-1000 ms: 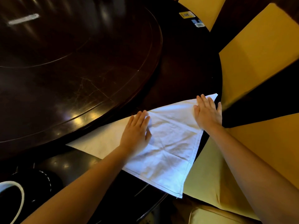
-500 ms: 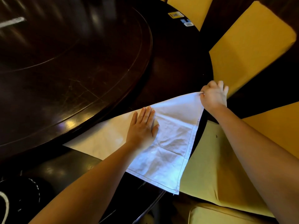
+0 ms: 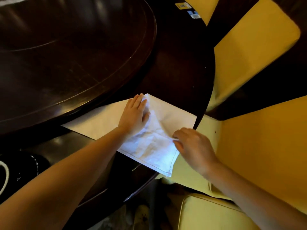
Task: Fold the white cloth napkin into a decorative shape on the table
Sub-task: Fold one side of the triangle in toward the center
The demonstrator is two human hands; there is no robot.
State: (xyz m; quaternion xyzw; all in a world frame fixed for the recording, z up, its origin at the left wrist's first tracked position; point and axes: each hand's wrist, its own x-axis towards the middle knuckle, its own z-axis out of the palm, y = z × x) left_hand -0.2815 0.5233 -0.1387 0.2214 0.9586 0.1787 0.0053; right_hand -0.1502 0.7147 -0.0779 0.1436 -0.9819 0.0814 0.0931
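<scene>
Our left hand [image 3: 134,114] presses flat, fingers spread, on the napkin [image 3: 157,130]; our right hand [image 3: 193,146] pinches its corner. Table stickers [image 3: 187,9] unreadable.

No legible text. Small yellow sticker [image 3: 182,5] and blue-white sticker [image 3: 194,14], top centre on dark wooden desk [image 3: 174,63]: print too blurred.

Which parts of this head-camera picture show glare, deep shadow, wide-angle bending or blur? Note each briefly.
Head view: glare streaks on the dark table; lower left falls into near-black shadow; the napkin glows bluish-white near the right hand; the table edge and yellow chairs bow outward from wide-angle distortion; the left hand looks reasonably sharp, stickers at top blurred.
</scene>
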